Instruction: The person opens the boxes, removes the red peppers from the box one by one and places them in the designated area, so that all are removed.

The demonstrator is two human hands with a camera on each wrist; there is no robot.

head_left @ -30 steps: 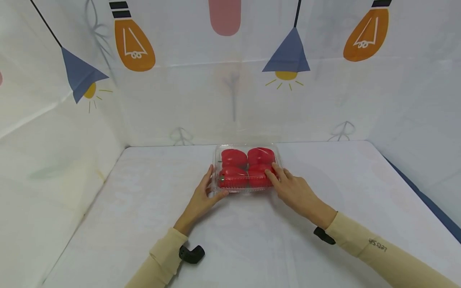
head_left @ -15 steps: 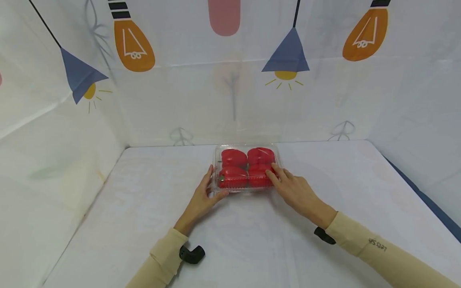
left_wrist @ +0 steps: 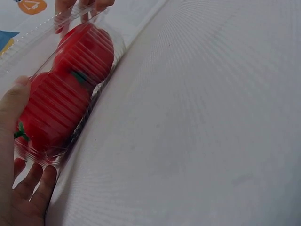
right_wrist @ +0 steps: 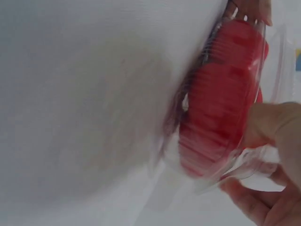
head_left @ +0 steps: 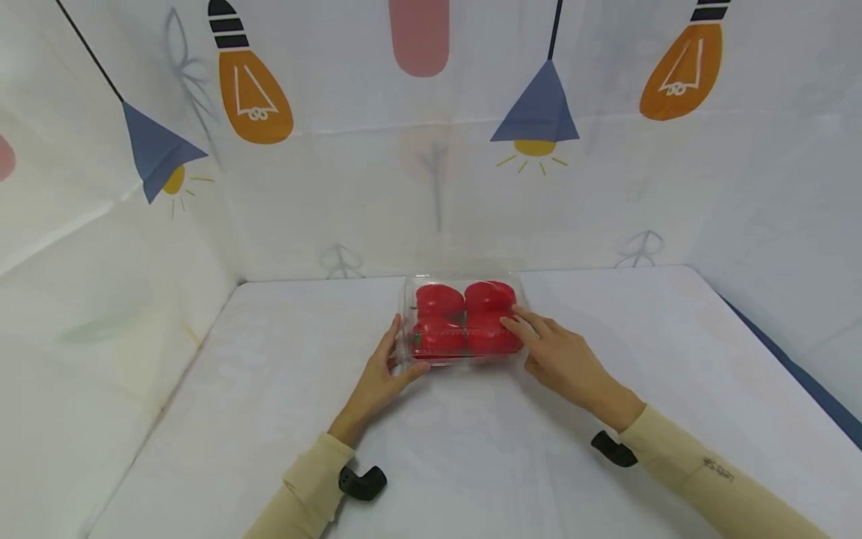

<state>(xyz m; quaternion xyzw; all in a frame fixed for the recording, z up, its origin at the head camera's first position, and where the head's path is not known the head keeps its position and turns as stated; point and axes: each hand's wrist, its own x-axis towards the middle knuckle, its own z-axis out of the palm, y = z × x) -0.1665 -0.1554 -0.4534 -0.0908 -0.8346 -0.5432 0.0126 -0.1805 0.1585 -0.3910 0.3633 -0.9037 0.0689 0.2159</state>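
A clear plastic clamshell box (head_left: 465, 361) of several glossy red vegetables (head_left: 441, 337) with green stems, resembling bell peppers, rests at the table's back edge. My left hand (head_left: 373, 385) grips its near left corner, thumb along the front and fingers at the side; the left wrist view shows them around the ribbed end. At the opposite side, my right hand (head_left: 562, 363) pinches the box's right corner. In the right wrist view its thumb (right_wrist: 263, 125) overlaps the red contents, while fingertips (right_wrist: 230, 186) meet the plastic edge from outside. A transparent flap (left_wrist: 14, 56) shows behind the contents.
White cloth covers the table (head_left: 444, 464). Directly behind the box stands a white fabric wall (head_left: 377, 202) printed with lamps and bulbs, and similar panels close off both sides. Each forearm wears a black wrist mount (head_left: 364, 483).
The right hand and forearm have shifted slightly to the right, with the fingers changing position at the box's corner. The left hand keeps its hold. The head view has tilted slightly.
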